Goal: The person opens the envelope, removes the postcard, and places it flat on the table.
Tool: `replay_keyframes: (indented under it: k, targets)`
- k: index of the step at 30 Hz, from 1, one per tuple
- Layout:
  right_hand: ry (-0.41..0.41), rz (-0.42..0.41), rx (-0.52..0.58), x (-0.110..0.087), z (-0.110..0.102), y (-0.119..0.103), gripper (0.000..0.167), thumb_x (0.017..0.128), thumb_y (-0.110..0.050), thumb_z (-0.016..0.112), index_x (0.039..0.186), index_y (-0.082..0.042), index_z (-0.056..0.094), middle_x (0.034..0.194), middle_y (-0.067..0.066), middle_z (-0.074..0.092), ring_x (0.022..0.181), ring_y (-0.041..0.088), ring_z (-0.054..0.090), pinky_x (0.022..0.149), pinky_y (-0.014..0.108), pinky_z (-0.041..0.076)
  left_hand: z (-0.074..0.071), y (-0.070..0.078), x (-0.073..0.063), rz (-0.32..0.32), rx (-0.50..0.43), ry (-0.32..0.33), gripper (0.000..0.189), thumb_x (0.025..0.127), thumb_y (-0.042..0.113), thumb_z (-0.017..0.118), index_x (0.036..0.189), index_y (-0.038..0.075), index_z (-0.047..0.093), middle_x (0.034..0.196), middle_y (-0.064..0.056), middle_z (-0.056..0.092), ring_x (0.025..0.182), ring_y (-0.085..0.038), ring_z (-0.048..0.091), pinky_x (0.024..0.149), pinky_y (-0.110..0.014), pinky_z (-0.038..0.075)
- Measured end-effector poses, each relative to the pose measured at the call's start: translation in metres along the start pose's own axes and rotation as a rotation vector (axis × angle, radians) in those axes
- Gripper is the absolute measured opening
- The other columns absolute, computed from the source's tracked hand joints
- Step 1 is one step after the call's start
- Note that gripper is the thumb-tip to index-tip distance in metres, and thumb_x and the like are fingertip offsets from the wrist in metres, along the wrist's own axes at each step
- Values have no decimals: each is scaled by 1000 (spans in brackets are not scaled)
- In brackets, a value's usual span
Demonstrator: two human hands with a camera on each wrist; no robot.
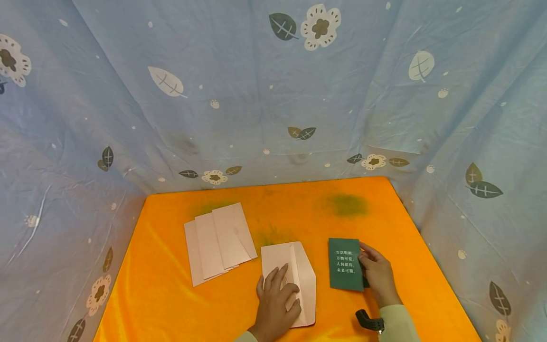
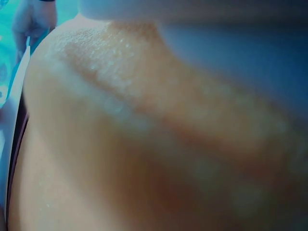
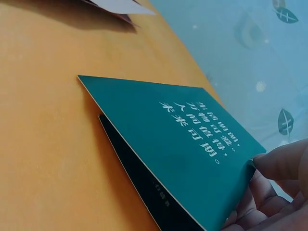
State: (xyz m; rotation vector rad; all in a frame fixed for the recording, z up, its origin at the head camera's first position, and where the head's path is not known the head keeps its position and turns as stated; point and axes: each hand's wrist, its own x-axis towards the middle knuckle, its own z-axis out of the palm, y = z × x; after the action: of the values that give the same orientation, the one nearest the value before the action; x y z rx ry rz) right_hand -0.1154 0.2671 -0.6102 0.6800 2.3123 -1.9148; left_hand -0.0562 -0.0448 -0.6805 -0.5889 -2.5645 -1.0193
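Note:
My left hand (image 1: 277, 304) rests on a pale pink envelope (image 1: 273, 254), fingers spread over its body. The pointed flap (image 1: 305, 285) lies unfolded to the right. At the right, my right hand (image 1: 379, 275) pinches a dark green card (image 1: 344, 280) with several lines of white Chinese characters by its right edge. In the right wrist view, thumb and fingers hold the card (image 3: 139, 110) tilted above the cloth. A second dark green card or panel (image 3: 139, 178) sits beneath it, partly hidden. Blurred skin fills most of the left wrist view.
Several pale pink envelopes (image 1: 226, 237) overlap in a fanned stack at the left of the orange cloth-covered table (image 1: 171, 313). Blue patterned curtains (image 1: 256, 95) surround the back and sides. A black band (image 1: 369, 321) is on the right wrist.

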Motion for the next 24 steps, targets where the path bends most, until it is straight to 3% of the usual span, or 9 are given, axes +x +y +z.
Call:
replay_keyframes:
  k: [5,11,16,24]
  targets:
    - [3,10,-13,0,-3,2,47,116,-12,51,162,-4,51,145,22,55,105,21,61,78,27,56,-1,0,0,5,-6,1,20,85,17,79,99,27,71,163,-15,51,145,-41,45,105,-81,19]
    - [1,22,-48,3,-6,3,49,116,-13,50,164,-1,47,151,25,51,130,34,53,83,14,49,-1,1,1,2,-10,0,20,85,16,79,99,27,70,163,-15,50,145,-41,44,105,-81,18]
    - [-5,38,-15,5,-9,2,50,117,-14,49,165,1,43,159,28,48,146,36,46,87,6,45,-1,1,0,1,-13,6,20,84,16,79,98,27,71,163,-15,51,145,-41,45,105,-82,19]
    - [8,47,-24,4,-11,2,58,118,-28,51,166,1,40,159,28,49,139,38,53,84,12,51,0,0,1,-3,-5,4,20,85,17,78,99,28,71,163,-14,51,145,-40,45,105,-81,19]
